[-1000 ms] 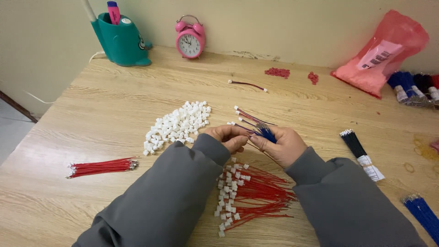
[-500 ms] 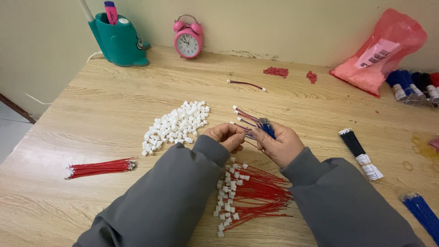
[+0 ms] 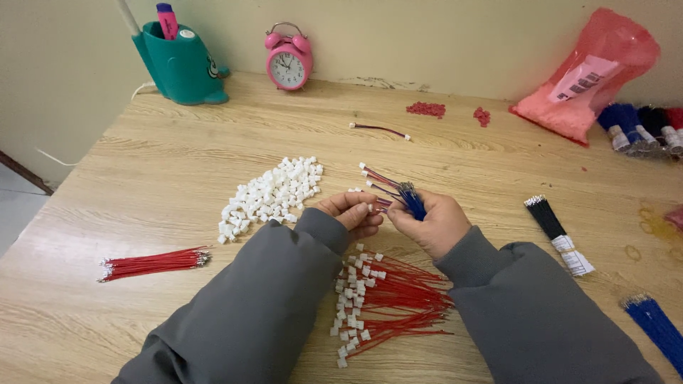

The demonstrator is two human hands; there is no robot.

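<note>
Two hands meet mid-table: your right hand [image 3: 434,224] grips the blue wire bundle [image 3: 411,200], tips fanned toward 10 o'clock for picking; your left hand [image 3: 353,212] pinches one wire end, white connectors [image 3: 269,195] heaped at 9 o'clock within reach

Over a wooden table [image 3: 178,149], the left hand [image 3: 353,213] pinches a small white connector [image 3: 369,207] while the right hand [image 3: 430,222] grips a bunch of blue wires [image 3: 411,201]. A heap of white connectors [image 3: 270,195] lies just left of the hands. Finished red wires [image 3: 388,302] lie between the grey sleeves [image 3: 270,313]. A pink clock [image 3: 288,62] stands at the wall.
</note>
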